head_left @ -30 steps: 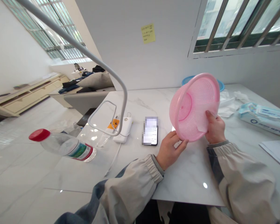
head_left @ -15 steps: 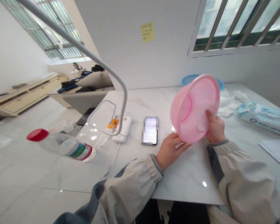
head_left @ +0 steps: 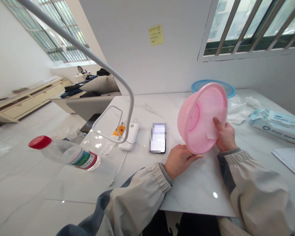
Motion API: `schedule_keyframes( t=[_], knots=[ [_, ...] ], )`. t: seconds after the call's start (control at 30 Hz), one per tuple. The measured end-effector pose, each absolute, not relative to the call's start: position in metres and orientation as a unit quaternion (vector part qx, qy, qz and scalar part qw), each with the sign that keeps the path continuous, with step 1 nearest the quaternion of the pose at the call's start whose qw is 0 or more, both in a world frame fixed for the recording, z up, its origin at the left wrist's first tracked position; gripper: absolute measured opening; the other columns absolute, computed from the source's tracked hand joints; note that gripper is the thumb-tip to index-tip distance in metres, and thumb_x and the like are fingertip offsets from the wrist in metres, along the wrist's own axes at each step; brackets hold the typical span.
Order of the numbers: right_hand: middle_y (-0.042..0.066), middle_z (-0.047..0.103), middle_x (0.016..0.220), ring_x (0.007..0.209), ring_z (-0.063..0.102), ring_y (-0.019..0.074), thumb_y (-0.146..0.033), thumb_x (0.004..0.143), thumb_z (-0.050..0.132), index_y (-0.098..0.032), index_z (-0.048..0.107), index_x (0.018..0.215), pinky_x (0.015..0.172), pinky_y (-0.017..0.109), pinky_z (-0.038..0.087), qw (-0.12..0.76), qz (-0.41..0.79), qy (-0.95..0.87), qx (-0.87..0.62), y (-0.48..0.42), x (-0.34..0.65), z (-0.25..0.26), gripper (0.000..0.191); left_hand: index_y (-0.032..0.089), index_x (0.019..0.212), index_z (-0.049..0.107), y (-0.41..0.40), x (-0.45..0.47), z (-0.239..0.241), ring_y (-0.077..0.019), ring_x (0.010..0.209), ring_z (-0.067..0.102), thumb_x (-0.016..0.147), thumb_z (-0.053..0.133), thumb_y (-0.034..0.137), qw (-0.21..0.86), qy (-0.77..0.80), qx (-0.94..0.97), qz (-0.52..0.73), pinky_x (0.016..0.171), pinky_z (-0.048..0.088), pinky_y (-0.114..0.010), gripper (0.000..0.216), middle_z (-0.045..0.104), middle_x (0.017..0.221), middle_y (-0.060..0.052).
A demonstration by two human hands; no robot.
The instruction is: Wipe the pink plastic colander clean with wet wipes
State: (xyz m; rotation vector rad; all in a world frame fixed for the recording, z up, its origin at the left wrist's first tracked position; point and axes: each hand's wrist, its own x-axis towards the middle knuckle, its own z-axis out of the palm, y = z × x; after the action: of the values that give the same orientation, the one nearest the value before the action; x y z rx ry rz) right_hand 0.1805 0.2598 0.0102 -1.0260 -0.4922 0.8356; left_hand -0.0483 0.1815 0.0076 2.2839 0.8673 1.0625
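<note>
My right hand (head_left: 225, 137) grips a pink plastic colander (head_left: 199, 121) at its right side, with the thumb pressing a white wipe (head_left: 215, 123) against the mesh inside. The colander is tilted up, its inside facing me. My left hand (head_left: 179, 160) rests low on the marble table top (head_left: 196, 183), with its fingers against the colander's lower rim. The colander's far side is hidden.
A phone with a blurred screen (head_left: 158, 137) lies left of my hands, beside a white device (head_left: 130, 137) and a bent white lamp arm (head_left: 88, 55). Nearby are a red-capped water bottle (head_left: 66, 154), a blue basin (head_left: 212, 86), a wipes pack (head_left: 276, 126) and paper (head_left: 291, 162).
The colander has dropped slightly and turned, showing more of the blue basin behind it. My left hand has slid right beneath its rim. The wipe stays under my right thumb.
</note>
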Motion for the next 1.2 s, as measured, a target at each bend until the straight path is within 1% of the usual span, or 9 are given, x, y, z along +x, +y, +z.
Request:
schedule_keyframes(
  t=[0.1, 0.27, 0.5, 0.67, 0.73, 0.9, 1.07, 1.13, 1.2],
  knots=[
    [0.010, 0.080, 0.098, 0.078, 0.073, 0.0181, -0.050, 0.046, 0.109, -0.013, 0.077, 0.097, 0.067, 0.024, 0.065, 0.761, 0.385, -0.234, -0.468, 0.260, 0.180, 0.009, 0.071, 0.019, 0.100, 0.085, 0.182, -0.048, 0.007, -0.0240, 0.090, 0.080, 0.105, 0.058, 0.059, 0.224, 0.323, 0.837, 0.381, 0.082, 0.061, -0.033, 0.049, 0.085, 0.095, -0.009],
    [0.008, 0.081, 0.108, 0.089, 0.077, 0.0218, -0.051, 0.060, 0.104, -0.019, 0.079, 0.102, 0.077, 0.031, 0.069, 0.744, 0.406, -0.264, -0.460, 0.259, 0.174, 0.007, 0.059, 0.019, 0.098, 0.085, 0.181, -0.048, 0.008, -0.0253, 0.090, 0.080, 0.106, 0.058, 0.058, 0.208, 0.335, 0.845, 0.362, 0.083, 0.061, -0.035, 0.048, 0.085, 0.095, -0.010],
    [0.014, 0.080, 0.115, 0.095, 0.078, 0.0250, -0.042, 0.059, 0.105, -0.015, 0.078, 0.107, 0.078, 0.032, 0.069, 0.720, 0.475, -0.249, -0.441, 0.249, 0.152, 0.013, 0.062, 0.020, 0.089, 0.084, 0.180, -0.046, 0.002, -0.0252, 0.082, 0.079, 0.103, 0.065, 0.054, 0.229, 0.374, 0.819, 0.369, 0.077, 0.062, -0.036, 0.041, 0.083, 0.086, -0.009],
    [0.014, 0.080, 0.112, 0.095, 0.079, 0.0265, -0.034, 0.060, 0.104, -0.014, 0.076, 0.108, 0.078, 0.033, 0.069, 0.702, 0.504, -0.250, -0.436, 0.246, 0.143, 0.014, 0.059, 0.020, 0.103, 0.083, 0.180, -0.045, 0.001, -0.0293, 0.097, 0.080, 0.101, 0.069, 0.051, 0.248, 0.366, 0.803, 0.398, 0.091, 0.065, -0.043, 0.033, 0.085, 0.102, -0.011],
    [0.015, 0.080, 0.111, 0.094, 0.078, 0.0262, -0.032, 0.059, 0.103, -0.013, 0.075, 0.108, 0.076, 0.032, 0.069, 0.708, 0.496, -0.244, -0.439, 0.247, 0.144, 0.014, 0.059, 0.021, 0.101, 0.083, 0.180, -0.045, 0.003, -0.0282, 0.096, 0.080, 0.102, 0.069, 0.050, 0.260, 0.367, 0.801, 0.395, 0.091, 0.065, -0.041, 0.032, 0.085, 0.099, -0.010],
    [0.011, 0.081, 0.104, 0.084, 0.076, 0.0216, -0.027, 0.059, 0.099, -0.014, 0.077, 0.103, 0.070, 0.029, 0.068, 0.745, 0.439, -0.229, -0.446, 0.254, 0.155, 0.014, 0.051, 0.021, 0.081, 0.083, 0.179, -0.046, 0.014, -0.0230, 0.077, 0.077, 0.103, 0.065, 0.056, 0.299, 0.395, 0.784, 0.374, 0.078, 0.062, -0.033, 0.044, 0.082, 0.078, -0.006],
    [0.009, 0.080, 0.098, 0.081, 0.074, 0.0204, -0.022, 0.060, 0.095, -0.014, 0.076, 0.097, 0.065, 0.027, 0.065, 0.758, 0.401, -0.212, -0.468, 0.260, 0.171, 0.012, 0.043, 0.020, 0.074, 0.082, 0.178, -0.048, 0.026, -0.0156, 0.065, 0.070, 0.104, 0.064, 0.051, 0.333, 0.413, 0.729, 0.433, 0.072, 0.057, -0.028, 0.047, 0.078, 0.070, -0.003],
    [0.010, 0.080, 0.098, 0.082, 0.074, 0.0210, -0.021, 0.060, 0.094, -0.014, 0.075, 0.096, 0.066, 0.027, 0.065, 0.762, 0.391, -0.210, -0.472, 0.262, 0.176, 0.011, 0.041, 0.020, 0.072, 0.081, 0.178, -0.049, 0.028, -0.0160, 0.069, 0.070, 0.106, 0.062, 0.048, 0.328, 0.413, 0.710, 0.467, 0.075, 0.058, -0.030, 0.048, 0.078, 0.072, -0.003],
    [0.009, 0.079, 0.097, 0.082, 0.074, 0.0211, -0.021, 0.060, 0.094, -0.014, 0.075, 0.096, 0.065, 0.026, 0.065, 0.763, 0.383, -0.209, -0.476, 0.262, 0.177, 0.011, 0.041, 0.020, 0.077, 0.083, 0.179, -0.048, 0.028, -0.0190, 0.081, 0.074, 0.105, 0.064, 0.046, 0.314, 0.398, 0.705, 0.496, 0.083, 0.060, -0.033, 0.043, 0.081, 0.083, -0.005]
  ],
)
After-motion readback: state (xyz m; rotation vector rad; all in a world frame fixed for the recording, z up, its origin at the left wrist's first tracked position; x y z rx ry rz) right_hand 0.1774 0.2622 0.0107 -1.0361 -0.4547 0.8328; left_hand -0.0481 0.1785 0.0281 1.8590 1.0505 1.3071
